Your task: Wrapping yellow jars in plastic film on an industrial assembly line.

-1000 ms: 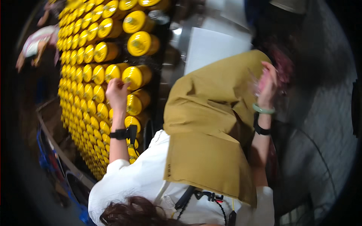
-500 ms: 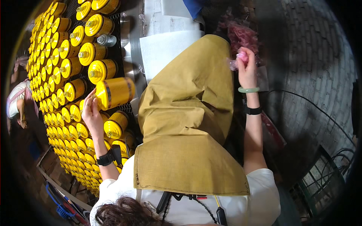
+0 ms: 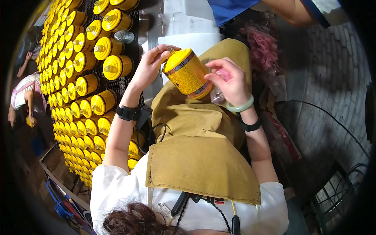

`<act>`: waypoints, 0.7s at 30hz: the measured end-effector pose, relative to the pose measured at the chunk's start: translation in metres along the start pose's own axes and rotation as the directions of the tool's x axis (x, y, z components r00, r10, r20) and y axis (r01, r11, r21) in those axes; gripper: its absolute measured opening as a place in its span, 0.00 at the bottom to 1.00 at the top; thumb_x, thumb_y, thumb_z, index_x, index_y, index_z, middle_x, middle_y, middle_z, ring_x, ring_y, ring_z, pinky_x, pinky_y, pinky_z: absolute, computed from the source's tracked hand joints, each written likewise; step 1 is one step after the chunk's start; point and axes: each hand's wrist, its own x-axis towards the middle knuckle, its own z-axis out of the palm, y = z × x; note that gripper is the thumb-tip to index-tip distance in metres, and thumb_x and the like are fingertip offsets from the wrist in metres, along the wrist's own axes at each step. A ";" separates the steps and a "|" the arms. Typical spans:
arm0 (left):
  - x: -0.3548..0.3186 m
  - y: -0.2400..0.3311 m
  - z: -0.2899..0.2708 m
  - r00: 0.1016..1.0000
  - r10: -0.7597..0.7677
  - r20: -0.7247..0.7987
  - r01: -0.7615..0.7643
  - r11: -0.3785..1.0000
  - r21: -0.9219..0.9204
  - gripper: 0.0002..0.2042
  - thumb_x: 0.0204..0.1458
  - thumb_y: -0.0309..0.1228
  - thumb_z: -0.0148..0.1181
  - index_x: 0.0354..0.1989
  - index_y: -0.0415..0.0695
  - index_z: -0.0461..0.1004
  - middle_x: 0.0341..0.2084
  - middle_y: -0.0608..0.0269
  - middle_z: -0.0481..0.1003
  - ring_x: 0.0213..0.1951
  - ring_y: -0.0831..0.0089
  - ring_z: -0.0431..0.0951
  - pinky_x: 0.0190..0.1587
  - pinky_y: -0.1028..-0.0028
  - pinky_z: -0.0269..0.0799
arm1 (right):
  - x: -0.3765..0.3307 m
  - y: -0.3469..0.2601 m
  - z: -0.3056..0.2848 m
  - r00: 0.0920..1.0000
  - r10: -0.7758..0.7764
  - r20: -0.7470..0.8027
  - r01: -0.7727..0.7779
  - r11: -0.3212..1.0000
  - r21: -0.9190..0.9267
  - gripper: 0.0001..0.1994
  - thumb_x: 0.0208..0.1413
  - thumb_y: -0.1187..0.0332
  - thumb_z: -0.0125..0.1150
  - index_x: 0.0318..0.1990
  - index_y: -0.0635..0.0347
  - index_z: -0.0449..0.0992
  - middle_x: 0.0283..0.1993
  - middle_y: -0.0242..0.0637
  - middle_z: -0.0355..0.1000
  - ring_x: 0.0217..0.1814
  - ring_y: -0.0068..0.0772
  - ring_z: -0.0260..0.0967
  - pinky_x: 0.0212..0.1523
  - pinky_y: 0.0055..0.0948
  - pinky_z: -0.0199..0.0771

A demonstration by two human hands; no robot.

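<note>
Over my lap, my left hand (image 3: pixel 150 65) pinches a yellow bottle (image 3: pixel 187 73) by its small clear neck. The bottle is tilted, neck toward the upper left and base toward the lower right, with a dark patterned band near each end. My right hand (image 3: pixel 234 83) is at the bottle's right side, closed on a wad of pink plastic film (image 3: pixel 224 74). A loose clear flap of the film (image 3: pixel 216 95) hangs below the fingers. Whether the wad touches the bottle I cannot tell. A tan apron (image 3: pixel 199 168) covers my lap.
Rows of yellow bottles (image 3: pixel 113 67) stand on dark mesh at left, beside one clear glass bottle (image 3: pixel 124 37). White sheets (image 3: pixel 188 40) lie ahead. Right of my knees is a pink plastic heap (image 3: pixel 263 47). Another person's arm (image 3: pixel 291 11) reaches in at upper right; another person (image 3: pixel 24 96) is far left.
My left hand has brought the bottle from the rack rightward over my lap. My right hand has moved left and down from the pink heap to the bottle. Another person's arm has appeared at upper right.
</note>
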 end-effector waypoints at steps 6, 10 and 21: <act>0.009 0.008 0.005 0.993 0.050 0.110 -0.052 0.998 0.017 0.12 0.67 0.28 0.48 0.52 0.35 0.73 0.47 0.61 0.77 0.51 0.76 0.73 0.59 0.74 0.65 | 0.014 0.001 0.012 0.997 -0.074 -0.031 0.073 0.996 -0.046 0.16 0.46 0.75 0.72 0.44 0.59 0.78 0.38 0.37 0.74 0.37 0.31 0.74 0.40 0.29 0.76; 0.000 0.011 0.003 0.993 0.048 0.105 -0.051 0.998 0.026 0.11 0.66 0.26 0.48 0.51 0.35 0.73 0.48 0.60 0.76 0.53 0.75 0.72 0.60 0.73 0.65 | 0.010 0.011 0.018 0.996 -0.086 -0.029 0.085 0.996 -0.035 0.17 0.47 0.72 0.73 0.45 0.58 0.78 0.38 0.36 0.73 0.36 0.32 0.73 0.39 0.30 0.74; 0.009 0.009 0.012 0.987 0.067 0.149 -0.070 0.998 0.011 0.09 0.65 0.25 0.49 0.47 0.33 0.72 0.49 0.58 0.76 0.52 0.73 0.73 0.59 0.73 0.66 | 0.000 0.011 0.015 0.995 -0.058 -0.076 0.053 0.997 -0.064 0.15 0.48 0.71 0.72 0.43 0.56 0.77 0.38 0.35 0.72 0.34 0.32 0.71 0.38 0.30 0.73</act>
